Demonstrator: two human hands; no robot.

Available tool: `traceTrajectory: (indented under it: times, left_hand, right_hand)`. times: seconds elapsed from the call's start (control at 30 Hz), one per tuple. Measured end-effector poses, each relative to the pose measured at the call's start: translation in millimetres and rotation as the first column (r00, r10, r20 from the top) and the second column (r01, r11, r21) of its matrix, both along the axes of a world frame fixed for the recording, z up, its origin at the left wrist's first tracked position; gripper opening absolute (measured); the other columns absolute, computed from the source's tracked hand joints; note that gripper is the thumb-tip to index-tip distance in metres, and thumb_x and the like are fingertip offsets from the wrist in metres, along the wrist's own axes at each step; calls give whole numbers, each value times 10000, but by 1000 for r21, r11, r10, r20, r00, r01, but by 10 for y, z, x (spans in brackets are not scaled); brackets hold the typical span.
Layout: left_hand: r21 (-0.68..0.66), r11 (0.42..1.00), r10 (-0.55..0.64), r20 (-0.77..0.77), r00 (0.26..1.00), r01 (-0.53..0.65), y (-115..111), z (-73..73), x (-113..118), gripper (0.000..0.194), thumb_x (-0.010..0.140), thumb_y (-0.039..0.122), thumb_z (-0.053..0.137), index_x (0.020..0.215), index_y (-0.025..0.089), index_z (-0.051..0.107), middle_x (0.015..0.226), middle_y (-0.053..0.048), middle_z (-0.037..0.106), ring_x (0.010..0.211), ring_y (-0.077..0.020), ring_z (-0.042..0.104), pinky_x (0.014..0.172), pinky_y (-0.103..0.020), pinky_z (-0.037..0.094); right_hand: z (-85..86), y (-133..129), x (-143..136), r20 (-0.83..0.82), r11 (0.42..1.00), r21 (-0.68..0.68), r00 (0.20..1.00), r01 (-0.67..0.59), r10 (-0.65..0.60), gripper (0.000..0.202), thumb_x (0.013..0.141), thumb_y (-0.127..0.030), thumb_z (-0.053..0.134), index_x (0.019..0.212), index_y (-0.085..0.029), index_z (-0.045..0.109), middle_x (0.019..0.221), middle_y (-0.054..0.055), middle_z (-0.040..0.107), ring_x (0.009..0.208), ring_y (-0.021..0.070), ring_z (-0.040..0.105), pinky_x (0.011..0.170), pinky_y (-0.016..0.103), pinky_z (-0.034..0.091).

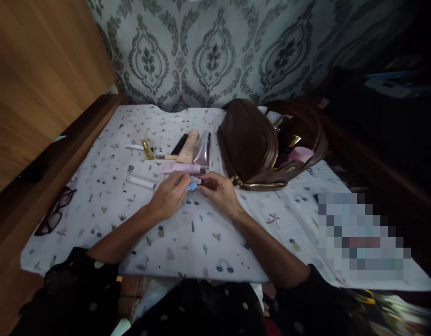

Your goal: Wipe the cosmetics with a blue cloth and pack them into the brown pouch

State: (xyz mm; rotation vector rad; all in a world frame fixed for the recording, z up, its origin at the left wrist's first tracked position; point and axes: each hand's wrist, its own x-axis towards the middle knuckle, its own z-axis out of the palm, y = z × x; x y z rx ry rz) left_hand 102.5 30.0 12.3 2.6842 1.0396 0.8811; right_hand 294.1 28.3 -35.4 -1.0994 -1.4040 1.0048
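My left hand point(170, 193) is closed on a small, crumpled light blue cloth point(191, 185). Right beside it, my right hand point(220, 191) pinches a small pale item point(199, 181) against the cloth; most of this item is hidden by fingers. Just beyond the hands lies a pink tube point(182, 167) with a shiny cap. Behind that are a beige tube point(188, 146), a silvery tube point(202, 149) and a black tube point(179, 144), all lying on the patterned cloth point(208, 247). A white stick-like tube point(141, 181) rests left of my left hand.
A brown cosmetic bag point(252, 140) stands unzipped at the right, with a pink round item point(301, 154) inside. Dark-framed glasses point(56, 212) lie at the left edge. A small golden bottle point(147, 150) sits farther back. A blurred-out flat object point(362, 235) lies front right.
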Motion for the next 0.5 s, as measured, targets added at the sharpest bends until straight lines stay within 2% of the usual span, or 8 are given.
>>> traceTrajectory:
  times: [0.13, 0.3, 0.5]
  left_hand:
    - [39, 999, -27, -56, 998, 29, -7, -63, 29, 240, 945, 105, 394, 997, 183, 614, 1002, -73, 628, 989, -206, 592, 868, -344, 514]
    - [-27, 997, 72, -146, 987, -76, 84, -65, -84, 216, 920, 105, 450, 976, 184, 643, 957, -66, 621, 947, -213, 592, 854, -357, 520]
    - [-79, 985, 136, -208, 969, -155, 159, -53, -164, 191, 894, 118, 489, 935, 185, 663, 926, -56, 630, 909, -209, 604, 828, -344, 527]
  right_hand:
    - [29, -38, -17, -4, 1000, 6, 1000, -20, 20, 290, 699, -401, 795, 887, -204, 695, 796, 23, 697, 706, 169, 645, 687, 311, 526]
    - [33, -52, -15, -25, 999, -9, 999, -43, 43, 294, 687, -401, 812, 879, -213, 691, 819, 20, 694, 691, 160, 639, 677, 308, 532]
    - [9, -46, -6, -44, 999, -34, 998, -36, 34, 381, 670, -466, 828, 914, -208, 688, 740, 3, 659, 681, 155, 629, 674, 306, 527]
